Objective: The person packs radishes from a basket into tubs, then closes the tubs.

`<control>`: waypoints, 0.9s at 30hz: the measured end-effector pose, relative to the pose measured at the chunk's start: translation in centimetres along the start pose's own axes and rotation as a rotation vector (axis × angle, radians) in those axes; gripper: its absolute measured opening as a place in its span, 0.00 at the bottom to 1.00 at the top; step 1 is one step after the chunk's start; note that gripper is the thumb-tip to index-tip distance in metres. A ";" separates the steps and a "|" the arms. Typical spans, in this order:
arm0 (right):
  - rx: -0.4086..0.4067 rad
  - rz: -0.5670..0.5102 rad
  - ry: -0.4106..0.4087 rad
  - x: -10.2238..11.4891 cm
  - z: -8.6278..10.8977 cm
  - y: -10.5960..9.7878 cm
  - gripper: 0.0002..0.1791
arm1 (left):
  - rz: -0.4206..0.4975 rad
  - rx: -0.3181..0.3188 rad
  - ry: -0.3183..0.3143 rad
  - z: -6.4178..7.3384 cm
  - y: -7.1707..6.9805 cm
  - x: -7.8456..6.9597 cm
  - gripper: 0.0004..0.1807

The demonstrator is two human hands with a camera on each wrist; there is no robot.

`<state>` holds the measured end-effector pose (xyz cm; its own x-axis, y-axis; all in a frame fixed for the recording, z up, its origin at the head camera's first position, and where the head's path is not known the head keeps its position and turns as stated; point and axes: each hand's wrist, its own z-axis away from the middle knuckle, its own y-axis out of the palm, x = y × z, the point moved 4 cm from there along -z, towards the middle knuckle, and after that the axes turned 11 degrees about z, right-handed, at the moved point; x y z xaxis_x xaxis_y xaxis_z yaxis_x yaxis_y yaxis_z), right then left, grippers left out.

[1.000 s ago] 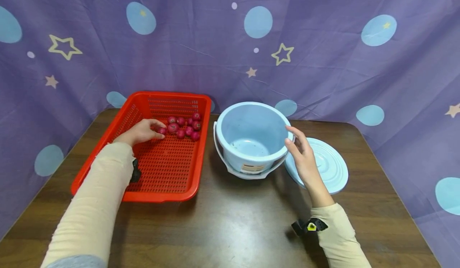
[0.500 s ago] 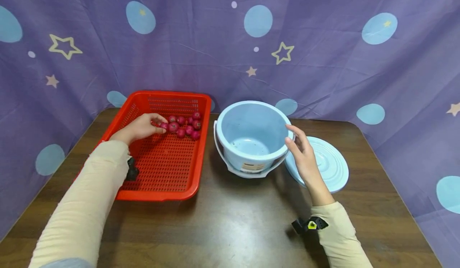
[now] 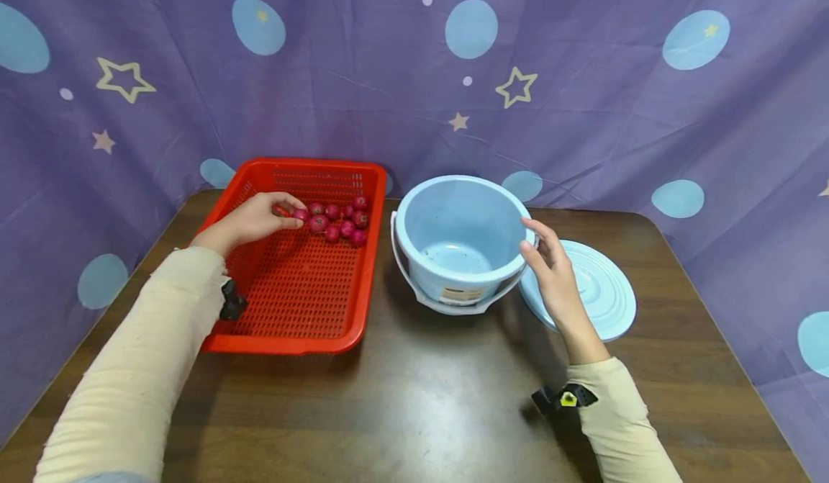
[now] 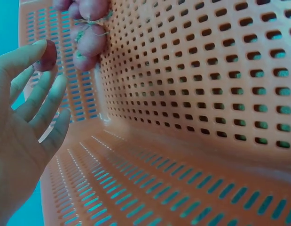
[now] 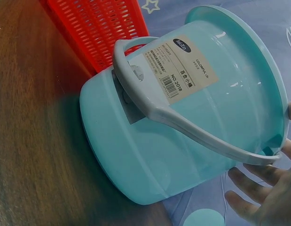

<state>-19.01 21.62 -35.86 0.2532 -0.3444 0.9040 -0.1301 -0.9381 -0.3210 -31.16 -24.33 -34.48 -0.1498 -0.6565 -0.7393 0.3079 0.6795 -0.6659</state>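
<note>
My left hand (image 3: pixel 255 218) reaches into the red slotted basket (image 3: pixel 301 292) and pinches a small round red radish (image 4: pixel 48 56) between thumb and fingertips. In the left wrist view that radish is held up, apart from a cluster of radishes (image 4: pixel 92 40) with short green stems. In the head view several radishes (image 3: pixel 347 229) lie at the basket's back right. My right hand (image 3: pixel 555 274) holds the rim of the light blue bucket (image 3: pixel 447 263) at its right side. Small dark bits lie on the bucket's floor. Its grey handle (image 5: pixel 192 129) hangs down across the labelled front.
A light blue round lid (image 3: pixel 602 289) lies right of the bucket, partly behind my right hand. The brown wooden table (image 3: pixel 401 411) carries everything. A purple curtain (image 3: pixel 363 65) with stars and ovals hangs behind.
My left hand has shifted slightly toward the back of the basket with the radish in its fingers. My right hand stays on the bucket rim. The head view has shifted slightly.
</note>
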 end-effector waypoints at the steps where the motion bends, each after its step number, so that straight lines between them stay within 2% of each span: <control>1: 0.001 0.001 -0.001 0.0 0.0 0.0 0.24 | 0.002 -0.007 -0.001 0.1 0.0 -0.1 0.19; 8: 0.001 0.009 -0.001 0.0 0.0 -0.1 0.24 | 0.016 -0.024 0.030 0.5 0.2 -1.5 0.19; 16: 0.003 0.008 -0.003 0.0 0.0 -0.1 0.24 | -0.044 -0.032 0.074 0.7 -0.1 -4.4 0.20; 22: 0.005 0.005 -0.003 0.0 0.1 -0.1 0.24 | -0.073 -0.042 0.140 0.8 0.0 -7.2 0.20; 27: 0.004 0.003 -0.003 0.0 0.0 -0.1 0.24 | -0.078 -0.050 0.230 0.9 0.8 -9.6 0.17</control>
<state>-18.96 21.68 -35.85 0.2560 -0.3472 0.9022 -0.1274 -0.9372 -0.3245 -28.66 -17.77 -27.77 -0.3832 -0.6196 -0.6850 0.2407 0.6490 -0.7217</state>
